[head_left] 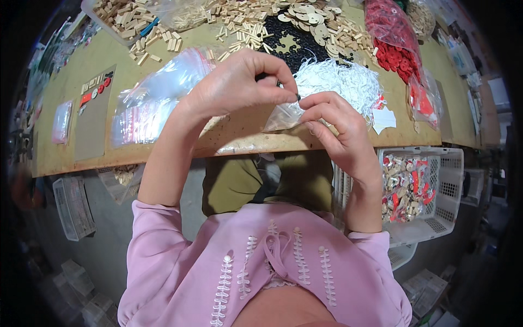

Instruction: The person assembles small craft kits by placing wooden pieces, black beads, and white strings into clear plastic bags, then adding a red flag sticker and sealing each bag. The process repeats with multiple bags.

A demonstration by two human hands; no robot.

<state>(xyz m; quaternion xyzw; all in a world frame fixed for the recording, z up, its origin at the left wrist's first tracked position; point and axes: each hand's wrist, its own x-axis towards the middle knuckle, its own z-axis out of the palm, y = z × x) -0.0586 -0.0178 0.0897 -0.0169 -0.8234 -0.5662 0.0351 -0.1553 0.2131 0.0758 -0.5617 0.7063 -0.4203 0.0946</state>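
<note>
My right hand [340, 124] pinches the rim of a small clear plastic bag [282, 116], which hangs over the table's near edge. Close above the bag's mouth, the fingertips of my left hand [246, 80] are pinched on a small black piece [298, 97]; its exact shape is too small to make out. The two hands' fingertips nearly meet there. Behind them lies a heap of white strings [340, 82]. Beyond my left hand several black pieces [272, 32] are spread out, partly hidden by that hand. Flat clear bags [143, 121] lie in a pile beside my left forearm.
Wooden blocks [173, 41], wooden discs [311, 19] and a bag of red parts [393, 41] cover the table's far side. A card with sample parts [92, 117] lies at left. Below the table at right stands a white crate [451, 188] with filled bags.
</note>
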